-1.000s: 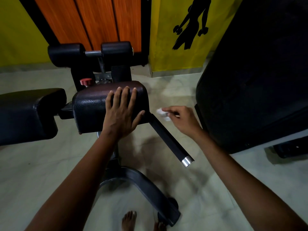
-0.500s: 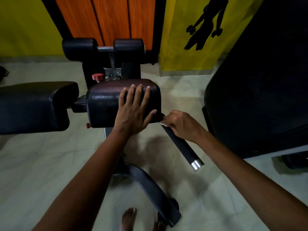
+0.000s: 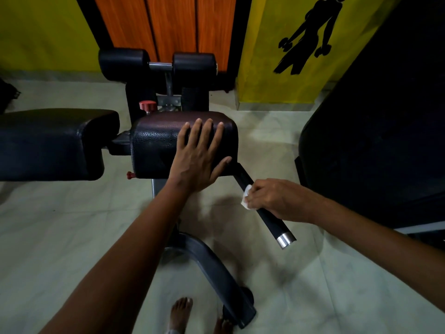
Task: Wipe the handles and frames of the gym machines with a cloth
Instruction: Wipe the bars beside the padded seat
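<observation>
Down at the gym machine, the left hand (image 3: 198, 160) is laid flat on the brown leather pad (image 3: 168, 143), fingers (image 3: 207, 133) spread and straight, nothing grasped. Just to the right, the black handle (image 3: 269, 219) is seen slanting down from under the pad, and the right hand (image 3: 274, 201) is wrapped round its middle, fingers curled, a small white cloth (image 3: 246, 197) pressed against the grip beneath them. A chrome end cap (image 3: 286, 240) is left showing below the hand. Below, the grey frame leg (image 3: 216, 271) is curved across the pale tiled floor (image 3: 72, 237), and bare feet (image 3: 180, 314) are spotted beside it.
</observation>
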The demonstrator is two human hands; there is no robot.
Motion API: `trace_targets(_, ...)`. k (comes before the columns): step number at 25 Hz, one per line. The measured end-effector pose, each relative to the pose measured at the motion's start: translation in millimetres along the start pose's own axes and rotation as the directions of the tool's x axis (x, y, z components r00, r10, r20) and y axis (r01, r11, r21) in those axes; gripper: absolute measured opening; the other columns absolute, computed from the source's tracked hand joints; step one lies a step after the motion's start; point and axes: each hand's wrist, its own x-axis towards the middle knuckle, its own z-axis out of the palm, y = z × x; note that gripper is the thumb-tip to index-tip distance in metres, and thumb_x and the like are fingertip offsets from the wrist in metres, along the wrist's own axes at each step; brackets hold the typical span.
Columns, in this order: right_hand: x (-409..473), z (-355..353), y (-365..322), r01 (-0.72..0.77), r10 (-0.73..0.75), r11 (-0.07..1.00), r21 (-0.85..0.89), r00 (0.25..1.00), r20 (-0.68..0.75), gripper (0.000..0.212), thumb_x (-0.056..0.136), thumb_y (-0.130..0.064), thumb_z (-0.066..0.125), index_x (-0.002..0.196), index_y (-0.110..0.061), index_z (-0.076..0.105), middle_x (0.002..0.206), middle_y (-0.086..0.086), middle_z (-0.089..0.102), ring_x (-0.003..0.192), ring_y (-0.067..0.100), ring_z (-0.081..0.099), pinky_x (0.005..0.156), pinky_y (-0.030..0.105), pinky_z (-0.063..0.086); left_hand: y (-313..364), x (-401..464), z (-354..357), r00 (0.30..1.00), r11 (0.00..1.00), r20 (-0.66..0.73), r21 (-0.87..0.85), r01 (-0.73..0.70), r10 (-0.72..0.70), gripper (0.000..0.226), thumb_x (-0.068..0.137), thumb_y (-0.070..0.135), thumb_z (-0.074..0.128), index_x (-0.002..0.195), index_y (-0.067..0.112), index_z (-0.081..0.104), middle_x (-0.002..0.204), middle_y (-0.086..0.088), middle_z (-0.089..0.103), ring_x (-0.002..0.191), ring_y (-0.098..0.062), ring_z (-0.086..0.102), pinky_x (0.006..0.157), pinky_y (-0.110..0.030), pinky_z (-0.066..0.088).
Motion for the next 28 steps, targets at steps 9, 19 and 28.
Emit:
trace_targets(9, -31.8, -9.8, -43.0, 0.087, -0.083, 0.996, 0.007, 0.913, 0.400, 0.031, 0.082, -0.002, 0.060, 0.107, -0.017, 0.070, 0.110, 0.006, 0.069, 0.122, 0.015, 0.053, 0.119, 0.039, 0.018, 0.6, -0.2, -1.0, 1.000, 1.000, -0.001, -0.005, 0.008, -0.008, 0.074, 0.094, 0.058, 0.028, 0.147, 0.007, 0.029, 0.143, -0.021, 0.040, 0.134, -0.040, 0.035, 0.112, -0.050, 0.016)
trace_targets(19, 34.0, 7.0, -0.7, -0.164, 0.061, 0.938, -0.305, 0.945, -0.323, 0.019, 0.084, 0.000, 0.052, 0.091, -0.007, 0.068, 0.097, 0.009, 0.066, 0.085, 0.028, 0.062, 0.061, 0.037, 0.055, 1.3, 0.6, -1.1, 1.000, 1.000, -0.007, 0.016, 0.004, -0.004, 0.073, 0.094, 0.058, 0.028, 0.146, 0.007, 0.029, 0.143, -0.021, 0.040, 0.133, -0.040, 0.035, 0.111, -0.050, 0.018)
trace_targets(28, 50.0, 31.0, -14.9, -0.351, 0.275, 0.877, -0.328, 0.926, -0.257, 0.021, 0.081, -0.001, 0.052, 0.088, 0.001, 0.071, 0.091, 0.015, 0.071, 0.101, 0.029, 0.066, 0.055, 0.030, 0.055, 1.4, 0.4, 0.1, 1.000, 1.000, -0.021, 0.022, 0.005, -0.004, 0.073, 0.094, 0.058, 0.028, 0.146, 0.007, 0.030, 0.142, -0.021, 0.041, 0.133, -0.040, 0.036, 0.111, -0.050, 0.018)
